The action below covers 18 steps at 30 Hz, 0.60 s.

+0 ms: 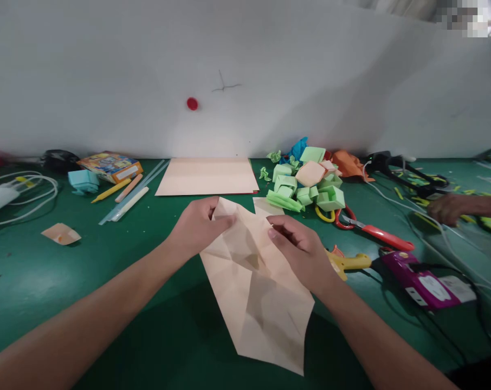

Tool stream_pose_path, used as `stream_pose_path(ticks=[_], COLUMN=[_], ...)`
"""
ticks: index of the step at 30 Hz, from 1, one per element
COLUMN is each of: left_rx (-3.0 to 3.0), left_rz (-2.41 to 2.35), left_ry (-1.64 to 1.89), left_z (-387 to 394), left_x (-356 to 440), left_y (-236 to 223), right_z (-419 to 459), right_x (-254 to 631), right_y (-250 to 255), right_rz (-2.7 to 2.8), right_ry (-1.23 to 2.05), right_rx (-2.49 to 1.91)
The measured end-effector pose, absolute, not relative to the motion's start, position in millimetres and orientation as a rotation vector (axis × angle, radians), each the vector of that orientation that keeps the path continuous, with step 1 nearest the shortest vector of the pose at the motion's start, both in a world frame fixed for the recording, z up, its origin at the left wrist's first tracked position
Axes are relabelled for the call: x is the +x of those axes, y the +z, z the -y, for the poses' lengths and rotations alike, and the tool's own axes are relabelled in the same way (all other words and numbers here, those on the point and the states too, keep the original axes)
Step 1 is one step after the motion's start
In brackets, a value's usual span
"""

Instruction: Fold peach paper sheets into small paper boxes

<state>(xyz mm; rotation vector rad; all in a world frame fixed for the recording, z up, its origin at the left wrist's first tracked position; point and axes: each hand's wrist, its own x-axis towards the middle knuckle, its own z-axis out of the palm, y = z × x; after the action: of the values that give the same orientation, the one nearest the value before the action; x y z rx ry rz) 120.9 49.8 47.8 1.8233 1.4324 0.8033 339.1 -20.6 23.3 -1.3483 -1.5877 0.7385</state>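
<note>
A peach-coloured sheet of paper [265, 303], creased with several folds, is held up over the green table. My left hand [200, 225] pinches its upper left edge between thumb and fingers. On the upper right edge, my right hand [298, 246] grips the same sheet, its fingers partly hidden behind the paper. The lower part of the sheet hangs toward me. Just beyond my hands lies a small piece of peach paper [265, 206], partly covered by green folded paper.
Behind lies a stack of peach paper [207, 176]. Right of it are folded green paper pieces [286, 187], red-handled scissors [375, 233], a yellow glue gun [351, 262] and a purple box [424, 279] with cables. Another person's hand [446, 210] rests far right. Glue sticks [129, 204] lie left.
</note>
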Motion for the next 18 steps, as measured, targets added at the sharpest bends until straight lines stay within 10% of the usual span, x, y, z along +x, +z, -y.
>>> stream_pose_path(ticks=[18], left_rx=[2.023], left_rz=[-1.462], left_ry=[0.788], left_z=[-40], left_x=[126], left_y=[52], right_z=[24], right_x=[336], right_y=[30], right_rz=[1.673], right_ry=[0.710], right_rx=[-1.181])
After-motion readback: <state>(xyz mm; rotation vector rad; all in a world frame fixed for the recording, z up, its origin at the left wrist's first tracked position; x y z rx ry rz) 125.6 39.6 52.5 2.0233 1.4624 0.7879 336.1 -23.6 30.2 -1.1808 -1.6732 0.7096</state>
